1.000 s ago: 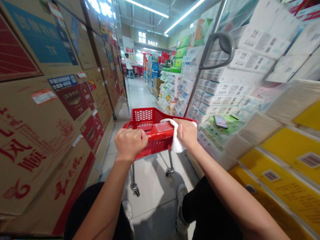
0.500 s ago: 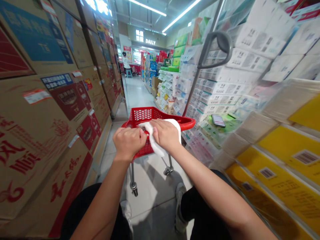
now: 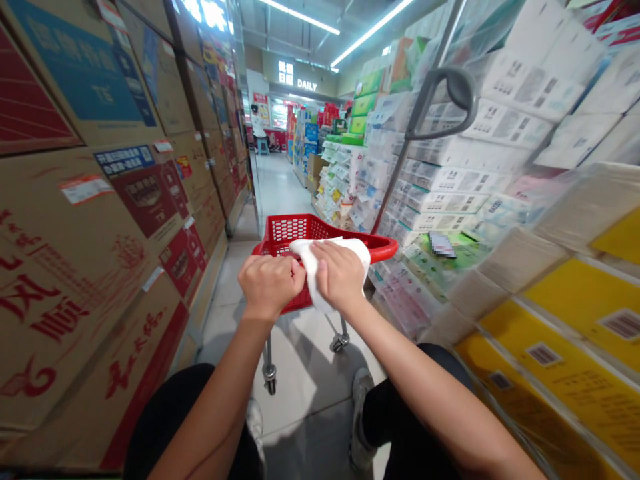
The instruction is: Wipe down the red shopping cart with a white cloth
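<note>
A small red shopping cart (image 3: 293, 232) on wheels stands in the aisle in front of me. My left hand (image 3: 270, 285) is closed around the cart's near red handle bar. Right beside it, my right hand (image 3: 340, 275) presses a white cloth (image 3: 313, 267) flat against the same bar, fingers spread over the cloth. The two hands almost touch. The cloth hangs down over the bar's front. The basket's inside looks empty as far as I can see.
Stacked brown cardboard boxes (image 3: 90, 220) wall the left side. Wrapped white and yellow packs (image 3: 550, 220) crowd the right, with a grey metal pole and handle (image 3: 440, 100). The tiled aisle (image 3: 280, 187) runs ahead toward a distant person (image 3: 257, 127).
My right hand slid the cloth leftward along the handle bar, from its right end to right beside my left hand. The left hand kept its grip.
</note>
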The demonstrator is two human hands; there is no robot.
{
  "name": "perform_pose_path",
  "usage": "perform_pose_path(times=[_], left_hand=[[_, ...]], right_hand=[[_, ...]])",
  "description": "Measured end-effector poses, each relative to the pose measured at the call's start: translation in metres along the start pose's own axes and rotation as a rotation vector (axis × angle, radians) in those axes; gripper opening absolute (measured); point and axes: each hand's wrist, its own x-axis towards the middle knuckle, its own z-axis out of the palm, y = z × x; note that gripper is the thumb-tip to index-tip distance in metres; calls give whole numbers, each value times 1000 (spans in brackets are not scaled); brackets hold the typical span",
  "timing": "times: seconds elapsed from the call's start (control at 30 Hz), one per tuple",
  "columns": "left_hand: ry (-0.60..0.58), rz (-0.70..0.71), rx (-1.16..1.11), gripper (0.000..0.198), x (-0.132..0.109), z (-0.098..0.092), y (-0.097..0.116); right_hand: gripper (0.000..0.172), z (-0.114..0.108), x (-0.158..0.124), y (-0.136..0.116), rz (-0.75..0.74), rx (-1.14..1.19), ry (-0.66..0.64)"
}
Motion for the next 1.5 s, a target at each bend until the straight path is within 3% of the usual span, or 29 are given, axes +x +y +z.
perform_pose_path(times=[0.07,0.17,0.43,0.53,0.6,0.7,0.83,0.93,1.1,1.33,1.4,1.5], left_hand=[[-5,20,4,30,0,0,-4],[-6,40,7,32,0,-3,-8],[-40,18,-26,31,-2,-7,-6],[-54,-18,-28,32,-2,-7,-4],[-57,-40,-20,31,-2,-7,-3],[-37,-40,-4,30,-2,-5,-1],[-21,-29,-1,28,-2,-4,-4],[-37,-30,1,28,-2,-5,-8],[-84,-10,-27,30,-2,-7,-7],[-57,-17,-5,32,-2,-8,-3],[-46,-30,-6,32,-2,-8,-2],[-40,-40,-10,31,0,-6,1]], right_hand=[[37,6,6,-17,-24,-3,-27],[36,4,12,-16,-38,-8,-55],[46,-20,-1,56,107,-31,-34],[47,-22,-7,67,178,-75,-4],[46,-20,-8,61,177,-70,22],[42,-11,-2,30,99,-28,12],[36,-1,13,-16,17,-6,-101],[33,-3,23,-24,-21,-11,-179],[33,-19,21,9,11,-32,-178],[41,-35,2,67,142,-59,-147],[42,-35,0,67,144,-60,-131],[41,-28,3,46,80,-35,-100]])
